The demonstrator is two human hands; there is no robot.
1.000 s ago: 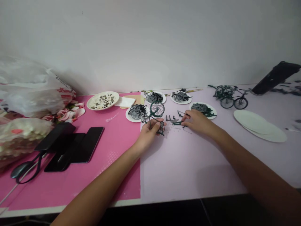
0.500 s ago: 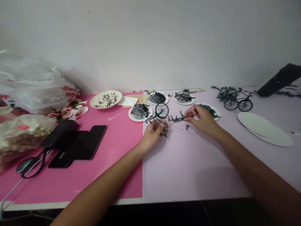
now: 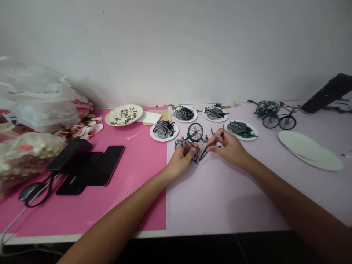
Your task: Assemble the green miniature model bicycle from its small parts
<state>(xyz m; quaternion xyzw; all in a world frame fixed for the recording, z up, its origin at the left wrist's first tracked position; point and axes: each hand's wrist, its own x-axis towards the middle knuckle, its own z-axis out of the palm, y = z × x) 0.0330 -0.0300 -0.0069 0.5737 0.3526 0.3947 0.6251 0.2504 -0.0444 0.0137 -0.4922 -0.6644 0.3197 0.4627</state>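
Observation:
My left hand (image 3: 182, 158) is closed on a dark green miniature bicycle (image 3: 195, 132), partly built, with one spoked wheel standing up beyond my fingers. My right hand (image 3: 228, 147) pinches a thin dark green bicycle part (image 3: 204, 153), whose lower end reaches close to the bicycle; whether the two touch I cannot tell. A slim dark stick also pokes up between my right fingers. Just behind the hands, a white plate (image 3: 153, 136) carries grey wheels and black parts. Another plate (image 3: 255, 136), with green parts and a wheel, lies beyond my right hand.
Finished-looking miniature bicycles (image 3: 287, 122) stand at the back right, near a black cylindrical object (image 3: 327, 93). White plates (image 3: 324, 161) overlap at the right. A bowl (image 3: 110, 119) of small pieces, phones (image 3: 106, 167), and plastic bags (image 3: 41, 106) occupy the left side.
My right hand has moved left and slightly down, bringing the green part from level to slanted beside the bicycle. In my left hand the bicycle has shifted slightly right.

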